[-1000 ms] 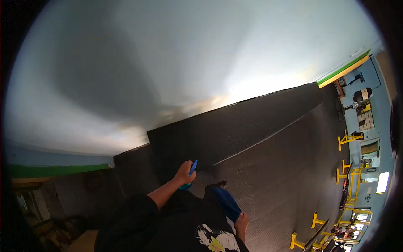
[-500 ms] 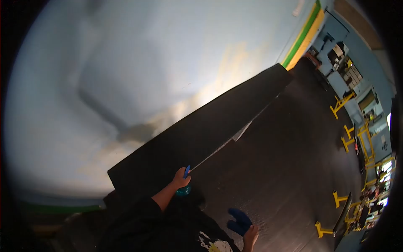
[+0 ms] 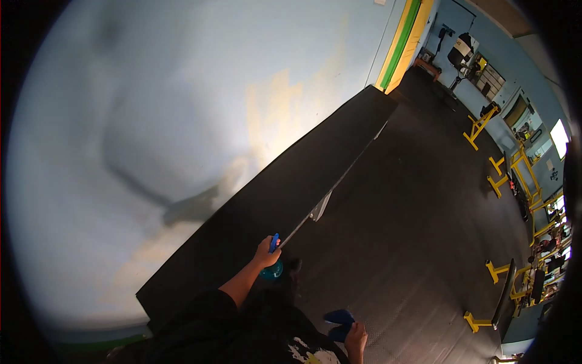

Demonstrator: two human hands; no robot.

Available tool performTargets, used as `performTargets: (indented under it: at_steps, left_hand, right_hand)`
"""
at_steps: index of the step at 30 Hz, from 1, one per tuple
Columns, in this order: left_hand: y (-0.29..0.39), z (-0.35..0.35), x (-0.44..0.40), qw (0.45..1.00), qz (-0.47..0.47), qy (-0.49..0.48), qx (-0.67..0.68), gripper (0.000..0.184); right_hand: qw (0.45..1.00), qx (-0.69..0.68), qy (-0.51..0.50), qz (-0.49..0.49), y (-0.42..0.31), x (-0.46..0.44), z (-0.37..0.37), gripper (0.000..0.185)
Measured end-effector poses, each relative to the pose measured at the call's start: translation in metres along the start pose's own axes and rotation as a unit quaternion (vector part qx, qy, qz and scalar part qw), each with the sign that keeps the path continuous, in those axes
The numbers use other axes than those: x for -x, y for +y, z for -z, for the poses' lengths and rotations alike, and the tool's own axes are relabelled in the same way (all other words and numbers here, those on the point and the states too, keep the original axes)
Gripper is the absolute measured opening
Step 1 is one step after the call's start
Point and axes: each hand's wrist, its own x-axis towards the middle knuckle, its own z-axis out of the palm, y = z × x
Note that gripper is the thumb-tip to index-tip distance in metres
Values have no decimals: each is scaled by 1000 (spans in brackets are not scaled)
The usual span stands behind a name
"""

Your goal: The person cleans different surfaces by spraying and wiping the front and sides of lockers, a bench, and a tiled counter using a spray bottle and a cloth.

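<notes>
My left hand (image 3: 265, 253) is closed around the neck of a spray bottle (image 3: 272, 270) with a blue trigger head and a teal, see-through body. It is held over the near edge of a long black bench top (image 3: 267, 188) that runs along the wall. Low in the view, close to my body, my right hand (image 3: 356, 337) grips a dark blue cloth (image 3: 339, 317), which bunches out to the left of the fingers. Neither the bottle nor the cloth visibly touches the bench.
A pale blue wall (image 3: 182, 91) with yellowish patches rises behind the bench. A light strip (image 3: 320, 206) hangs from the bench's front edge. Dark rubber flooring (image 3: 388, 236) spreads to the right. Yellow-framed gym equipment (image 3: 482, 126) lines the far side.
My view has shifted along the bench, and more of the far room shows. The bottle stays in my left hand. The cloth in my right hand hangs closer in and looks more bunched.
</notes>
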Motion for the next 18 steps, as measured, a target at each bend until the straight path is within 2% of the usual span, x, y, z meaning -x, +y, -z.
performTargets:
  at_steps: [2,4,8,10,11,13,17,18]
  left_hand:
    - [1,-17,-35,1000,-2,-3,19,23]
    - [2,-29,-70,995,82,-64,7,23]
    - [7,-68,-143,991,109,-78,1,24]
    - [1,-88,-173,999,10,-45,26,23]
    - [10,-98,-184,998,14,-53,25,23]
    - [32,-117,-225,993,-43,-66,88,23]
    - [52,-144,-276,990,-29,-116,70,25]
    - [60,-156,-292,992,6,-117,40,25]
  right_hand:
    - [1000,20,-18,-5,-30,-34,14,26]
    - [995,43,-72,-61,-59,-65,28,24]
    - [997,41,-39,-59,-82,-143,39,23]
    - [996,47,-28,-73,-92,-173,45,23]
    - [995,48,-30,-82,-92,-186,52,23]
    - [998,21,4,-67,-100,-223,59,23]
    - [996,-1,22,-81,-118,-260,55,22]
    - [997,8,17,-69,-112,-276,50,22]
